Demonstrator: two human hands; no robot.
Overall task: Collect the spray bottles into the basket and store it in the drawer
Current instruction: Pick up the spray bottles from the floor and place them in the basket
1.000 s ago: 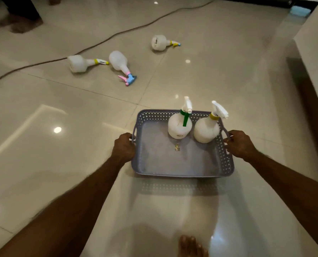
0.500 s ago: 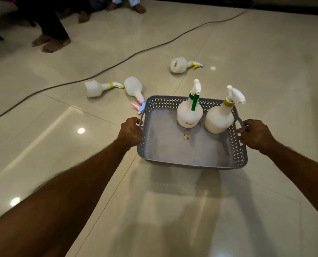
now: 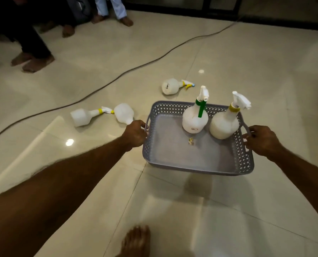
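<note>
Gripping a side handle each, the left hand (image 3: 135,133) and right hand (image 3: 262,140) hold the grey basket (image 3: 197,166) above the floor, apparently clear of it. Two spray bottles (image 3: 195,119) stand upright at its far end; three more (image 3: 81,117) lie on the tiles beyond. Keep the basket level so the uprights don't topple, and set it down near the fallen bottles.

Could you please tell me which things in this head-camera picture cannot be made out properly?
- Spray head of the nearest floor bottle: hidden behind the left hand.
- Small scrap on the basket floor: too small to identify.
- Label on the green-necked bottle: too small to read.
- Foot: blurred, cut by the bottom edge.
- Drawer: not in view.
</note>
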